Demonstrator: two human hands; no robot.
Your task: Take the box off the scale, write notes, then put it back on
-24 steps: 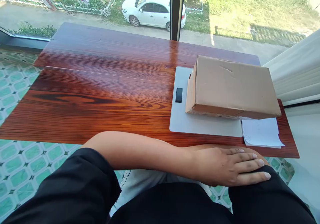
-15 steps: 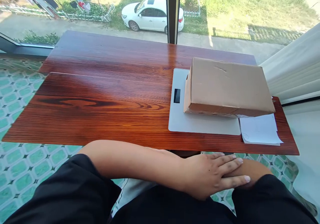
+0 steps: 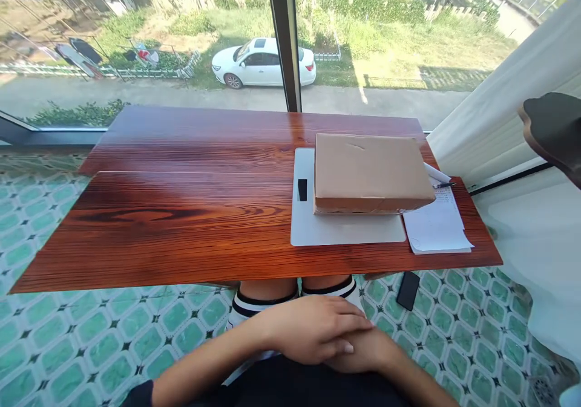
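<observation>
My left hand [image 3: 313, 333] lies palm down across my right hand [image 3: 374, 352] in my lap, below the table's near edge. Neither hand holds anything that I can see. The right hand's fingers are hidden under the left hand. On the right part of the red-brown wooden table [image 3: 181, 213] a closed cardboard box [image 3: 367, 171] sits on a flat white scale [image 3: 308, 225] with a dark display. Both hands are well short of the box and apart from the table.
White paper sheets [image 3: 436, 225] and a pen [image 3: 442, 185] lie right of the scale. A black phone [image 3: 407, 290] lies on the green tiled floor under the table's right end. A white curtain [image 3: 494, 123] hangs at right, beside a dark curved object [image 3: 554, 132]. A window stands behind.
The view has pulled back and tilted up, so the table looks farther away. My stacked hands have shifted from my right knee to the middle of my lap.
</observation>
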